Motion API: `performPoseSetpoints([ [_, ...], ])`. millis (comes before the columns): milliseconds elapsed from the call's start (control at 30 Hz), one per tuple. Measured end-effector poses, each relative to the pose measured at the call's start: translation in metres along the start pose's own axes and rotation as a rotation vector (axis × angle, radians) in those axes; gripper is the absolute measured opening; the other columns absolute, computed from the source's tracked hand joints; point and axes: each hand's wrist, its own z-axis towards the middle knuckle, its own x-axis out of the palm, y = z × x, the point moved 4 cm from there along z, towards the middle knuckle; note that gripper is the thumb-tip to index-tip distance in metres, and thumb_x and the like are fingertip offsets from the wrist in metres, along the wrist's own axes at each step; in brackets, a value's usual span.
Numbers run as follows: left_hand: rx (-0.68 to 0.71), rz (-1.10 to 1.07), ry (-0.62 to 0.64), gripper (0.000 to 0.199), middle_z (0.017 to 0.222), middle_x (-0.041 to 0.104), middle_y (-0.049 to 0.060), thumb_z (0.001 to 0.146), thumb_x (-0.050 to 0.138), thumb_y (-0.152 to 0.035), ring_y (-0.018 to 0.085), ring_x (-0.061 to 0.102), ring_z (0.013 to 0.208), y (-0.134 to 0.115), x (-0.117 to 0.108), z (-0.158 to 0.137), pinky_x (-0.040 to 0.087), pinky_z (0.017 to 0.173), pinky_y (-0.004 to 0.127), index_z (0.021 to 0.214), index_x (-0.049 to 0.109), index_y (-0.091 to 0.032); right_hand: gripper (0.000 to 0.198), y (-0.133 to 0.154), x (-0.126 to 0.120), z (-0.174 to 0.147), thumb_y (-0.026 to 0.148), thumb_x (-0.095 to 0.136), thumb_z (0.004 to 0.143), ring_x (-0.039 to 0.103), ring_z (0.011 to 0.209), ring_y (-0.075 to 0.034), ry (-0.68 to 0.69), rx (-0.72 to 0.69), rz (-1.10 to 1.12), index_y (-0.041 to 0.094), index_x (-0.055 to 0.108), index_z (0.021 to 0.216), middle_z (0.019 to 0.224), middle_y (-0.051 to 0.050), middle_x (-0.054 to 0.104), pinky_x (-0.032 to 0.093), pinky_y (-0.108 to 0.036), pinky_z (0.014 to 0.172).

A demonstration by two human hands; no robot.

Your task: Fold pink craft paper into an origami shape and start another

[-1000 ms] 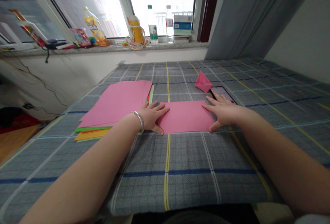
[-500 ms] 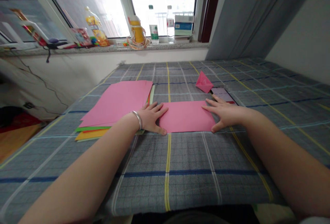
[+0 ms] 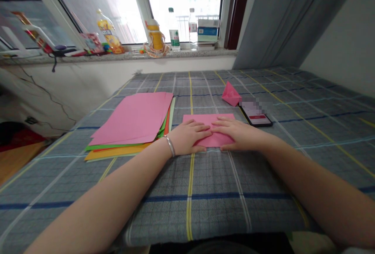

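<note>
A pink sheet of paper (image 3: 215,141), a flat rectangle, lies on the checked cloth in front of me. My left hand (image 3: 191,136) rests flat on its left part, fingers stretched toward the middle, a silver bangle on the wrist. From the right, my right hand (image 3: 236,133) lies flat on the same sheet, its fingertips almost meeting those of the left. Both hands cover much of the paper. Beyond it stands a folded pink paper shape (image 3: 231,94) with a pointed top. To the left is a stack of coloured paper (image 3: 131,117), pink uppermost, with green, orange and red edges showing.
A phone (image 3: 256,115) with a lit screen lies right of the sheet, beside my right hand. The checked tablecloth (image 3: 211,215) covers the table. Along the windowsill (image 3: 123,59) stand several bottles, a yellow cup (image 3: 156,37) and a box (image 3: 208,31).
Both hands have slid inward from the sheet's two ends to its middle, fingertips now close together. More of the phone shows. The stack and folded shape stay put.
</note>
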Motion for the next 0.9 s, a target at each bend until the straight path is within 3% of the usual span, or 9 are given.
performPoseSetpoints([
  [100, -0.017, 0.056, -0.080, 0.052, 0.136, 0.055, 0.010, 0.094, 0.043, -0.050, 0.026, 0.051, 0.124, -0.001, -0.001, 0.003, 0.034, 0.106, 0.043, 0.136, 0.049, -0.019, 0.042, 0.007, -0.003, 0.005, 0.041, 0.060, 0.083, 0.054, 0.117, -0.025, -0.075, -0.027, 0.033, 0.020, 0.061, 0.119, 0.126, -0.010, 0.061, 0.041, -0.040, 0.099],
  [233, -0.049, 0.110, -0.186, 0.034, 0.119, 0.066, 0.006, 0.097, 0.039, -0.036, 0.021, 0.061, 0.106, -0.003, -0.002, 0.007, 0.043, 0.095, 0.037, 0.116, 0.063, -0.021, 0.017, 0.011, -0.004, 0.008, 0.028, 0.055, 0.085, 0.062, 0.092, -0.021, -0.155, -0.016, -0.055, 0.019, 0.066, 0.095, 0.100, -0.008, 0.068, 0.045, -0.033, 0.080],
  [467, -0.084, 0.159, -0.213, 0.023, 0.093, 0.069, 0.006, 0.095, 0.045, -0.027, 0.018, 0.064, 0.087, -0.011, 0.000, 0.015, 0.049, 0.075, 0.030, 0.098, 0.064, -0.016, 0.017, 0.016, -0.002, 0.011, 0.028, 0.050, 0.088, 0.061, 0.083, -0.019, -0.236, 0.048, -0.184, 0.020, 0.064, 0.085, 0.090, -0.005, 0.070, 0.039, -0.030, 0.070],
  [900, -0.054, 0.166, -0.286, 0.021, 0.100, 0.066, 0.004, 0.095, 0.043, -0.025, 0.018, 0.059, 0.093, -0.011, 0.000, 0.017, 0.048, 0.077, 0.030, 0.098, 0.064, -0.020, 0.017, 0.019, 0.002, 0.013, 0.025, 0.047, 0.088, 0.060, 0.085, -0.019, -0.297, 0.088, -0.223, 0.020, 0.063, 0.086, 0.089, -0.004, 0.068, 0.038, -0.029, 0.068],
])
